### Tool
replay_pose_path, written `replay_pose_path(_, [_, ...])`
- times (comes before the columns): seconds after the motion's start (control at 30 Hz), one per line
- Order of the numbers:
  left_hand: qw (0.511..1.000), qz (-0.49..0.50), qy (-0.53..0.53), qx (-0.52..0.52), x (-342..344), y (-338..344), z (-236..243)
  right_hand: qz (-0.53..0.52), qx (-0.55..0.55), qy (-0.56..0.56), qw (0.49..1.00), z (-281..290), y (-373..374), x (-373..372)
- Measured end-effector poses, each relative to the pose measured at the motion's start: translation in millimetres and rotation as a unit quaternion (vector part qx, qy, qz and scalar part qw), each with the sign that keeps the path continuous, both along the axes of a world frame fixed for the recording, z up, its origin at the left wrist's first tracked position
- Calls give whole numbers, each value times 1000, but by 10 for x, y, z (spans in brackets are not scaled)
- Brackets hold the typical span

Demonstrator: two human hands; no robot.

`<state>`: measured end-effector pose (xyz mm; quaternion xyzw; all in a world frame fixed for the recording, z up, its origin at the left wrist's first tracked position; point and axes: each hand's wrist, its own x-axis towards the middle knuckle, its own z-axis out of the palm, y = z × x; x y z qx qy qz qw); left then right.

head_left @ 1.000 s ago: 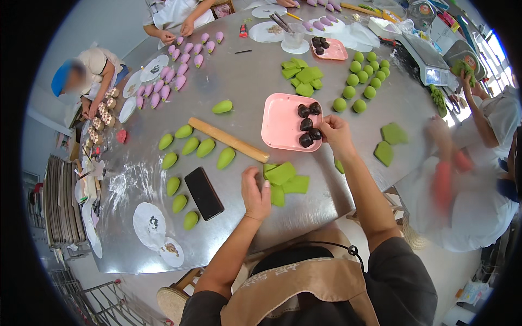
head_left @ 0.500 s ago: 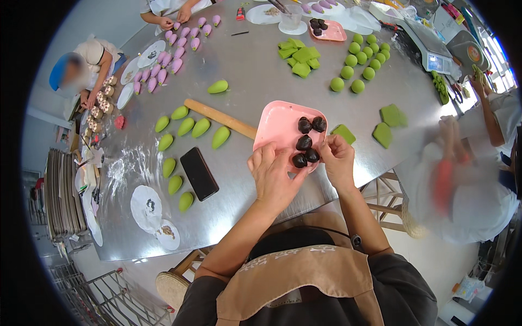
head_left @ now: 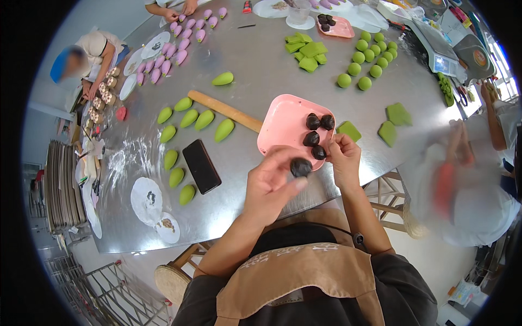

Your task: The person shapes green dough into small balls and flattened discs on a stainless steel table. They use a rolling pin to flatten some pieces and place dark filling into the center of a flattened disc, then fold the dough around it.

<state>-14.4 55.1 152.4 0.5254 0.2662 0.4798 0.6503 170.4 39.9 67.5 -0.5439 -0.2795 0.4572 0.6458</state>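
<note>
My left hand (head_left: 267, 182) is closed on a dark brown, nearly black filling ball (head_left: 300, 167), gripped between fingers and thumb in front of the tray's near edge. Several more dark balls (head_left: 311, 139) rest along the right side of the pink square tray (head_left: 277, 125). At that tray's right rim, the fingers of my right hand (head_left: 345, 158) pinch the edge near the lowest ball. A green dough square (head_left: 349, 130) lies just beyond the right hand, partly behind the tray.
A wooden rolling pin (head_left: 225, 110) lies left of the tray. Green mango-shaped pieces (head_left: 204, 119) surround a phone (head_left: 202, 167). Farther off are stacked green squares (head_left: 312, 49), green balls (head_left: 368, 56), a second pink tray (head_left: 342, 27) and purple pieces (head_left: 182, 56). Co-workers stand around the table.
My left hand has picked one dark ball off the tray and drawn it toward me. My right hand stays at the tray's right edge.
</note>
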Motion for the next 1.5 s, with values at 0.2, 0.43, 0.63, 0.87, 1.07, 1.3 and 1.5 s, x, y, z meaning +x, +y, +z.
replay_pose_path(0.2, [906, -335, -254, -47, -183, -161, 942, 2, 7, -8, 1000, 19, -69, 9])
replay_pose_path(0.43, [805, -355, -476, 26, 128, -362, 909, 10, 24, 5, 1000, 118, -74, -34])
replay_pose_path(0.63, [813, -347, -455, 107, 211, -294, 830, 12, 28, 4, 1000, 117, -69, -12])
replay_pose_path(0.87, [823, -379, -414, 82, 130, -264, 862, 21, 36, 8, 999, 173, -48, -45])
replay_pose_path(1.07, [958, -162, -35, 233, -94, -40, 813, 29, 49, -12, 998, 93, -44, 17])
replay_pose_path(1.3, [818, 86, 448, 351, -24, 224, -82, 25, 21, -14, 999, 75, -32, 28])
replay_pose_path(1.5, [793, 54, 493, 352, 19, 275, -201, 15, 4, -9, 1000, 46, -7, -10])
